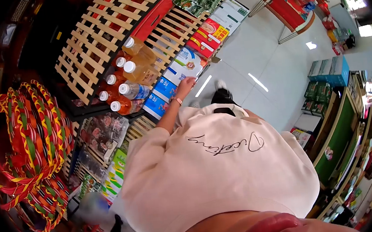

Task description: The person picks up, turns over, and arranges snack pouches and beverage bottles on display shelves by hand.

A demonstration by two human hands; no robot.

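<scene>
My left hand (pixel 186 86) reaches to the lower shelf, with a band on the wrist. Its fingers are slightly bent and apart, at the edge of a white and blue carton (pixel 183 67); whether they press on it is hard to tell. Nearest the wrist are blue cartons with white lettering (pixel 164 88). Behind them stand several capped bottles, amber, red-brown and clear, among them a large amber bottle (pixel 139 71). My right hand is out of view.
Slatted wooden shelving (pixel 97 35) rises at the upper left. Red and yellow cartons (pixel 207 38) lie further along. Colourful woven cords (pixel 32 144) hang at the left. A red chair (pixel 285 10) stands beyond the tiled floor (pixel 252 65). Green shelving (pixel 338 135) is at the right.
</scene>
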